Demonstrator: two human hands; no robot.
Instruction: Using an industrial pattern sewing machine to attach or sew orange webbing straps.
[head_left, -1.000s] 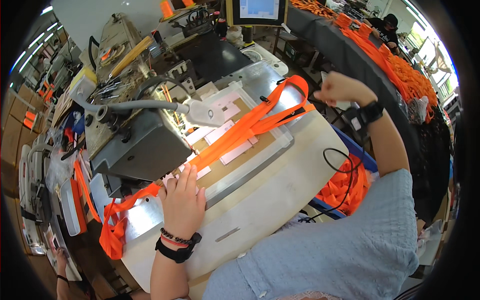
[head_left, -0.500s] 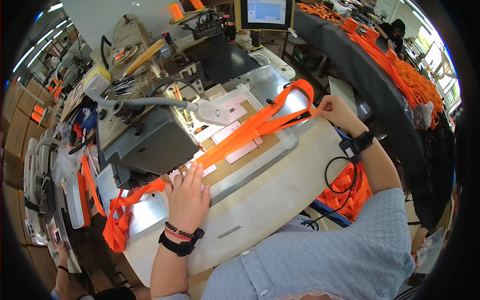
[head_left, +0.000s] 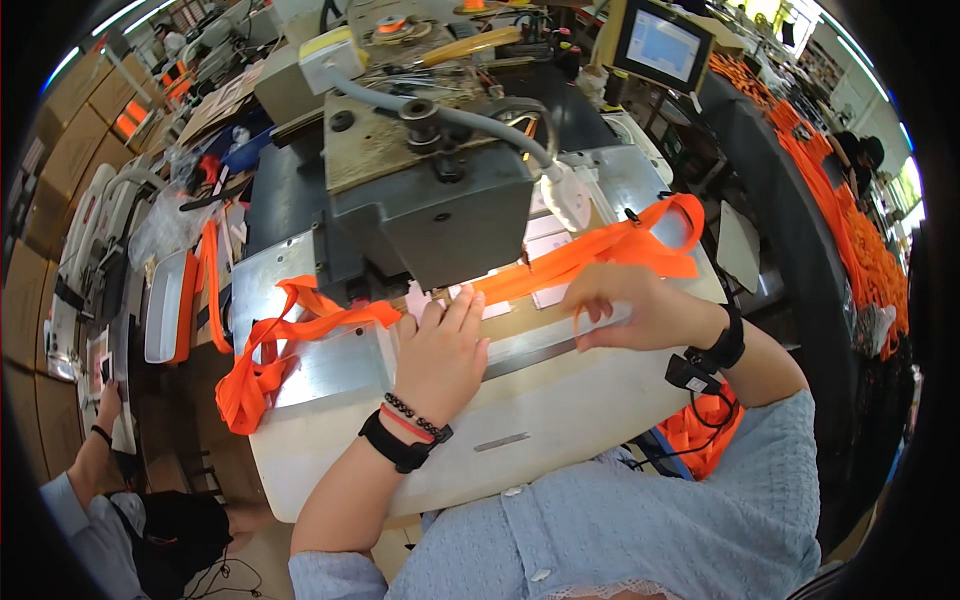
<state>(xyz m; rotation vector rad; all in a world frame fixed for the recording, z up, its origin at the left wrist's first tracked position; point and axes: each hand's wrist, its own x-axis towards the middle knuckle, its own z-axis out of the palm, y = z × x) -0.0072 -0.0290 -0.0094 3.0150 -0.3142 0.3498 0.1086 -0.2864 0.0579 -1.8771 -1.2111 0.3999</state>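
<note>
My left hand (head_left: 445, 345) lies with its fingers stretched out on an orange strap (head_left: 560, 262), beside the head of a sewing machine (head_left: 440, 225). The strap runs rightward across the work plate into a loop carrying a small black fitting (head_left: 632, 216). Left of my fingers, more of the same strap trails over the metal bed and hangs in a bunch (head_left: 245, 395) at its left edge. My right hand (head_left: 640, 308) hovers in front of the strap, fingers curled but apart. A thin orange sliver shows between thumb and forefinger; what it is I cannot make out.
A grey lamp arm (head_left: 470, 122) reaches over the plate. An orange-and-white tray (head_left: 172, 305) stands at left, near another person's arm (head_left: 108, 405). Below my right forearm sits a blue bin of orange straps (head_left: 700, 435). A black-covered table (head_left: 770, 215) holds heaped orange straps at right.
My right hand has let go of the strap's right end and come left and nearer, in front of it. My left hand stays on the strap. The whole view has turned.
</note>
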